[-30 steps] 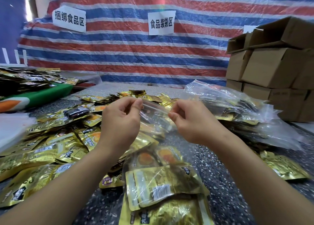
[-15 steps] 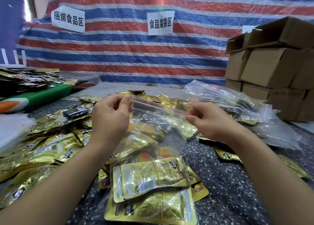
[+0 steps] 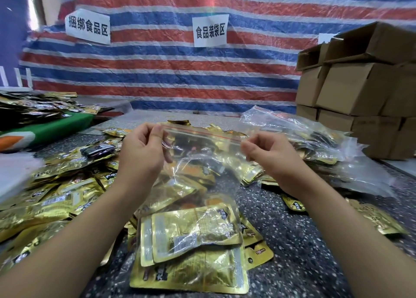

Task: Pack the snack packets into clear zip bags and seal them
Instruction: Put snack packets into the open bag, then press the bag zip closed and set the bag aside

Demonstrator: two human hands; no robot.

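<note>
A clear zip bag (image 3: 198,169) with a red zip line hangs in front of me over the speckled table. Its lower part holds several gold snack packets (image 3: 193,232). My left hand (image 3: 141,151) pinches the left end of the zip strip between thumb and fingers. At the right end of the strip, my right hand (image 3: 267,153) pinches it the same way. The strip is stretched straight between the two hands. Whether the zip is pressed closed along its length I cannot tell.
Loose gold packets (image 3: 58,191) cover the table on the left and behind the bag. A heap of filled clear bags (image 3: 315,144) lies at the right, before stacked cardboard boxes (image 3: 360,95). A striped tarp (image 3: 180,67) closes the back. Bare table (image 3: 299,248) shows at the lower right.
My hands have drawn apart along the zip strip, from close together at its middle out to its two ends. The bag now hangs wider and stretched flat.
</note>
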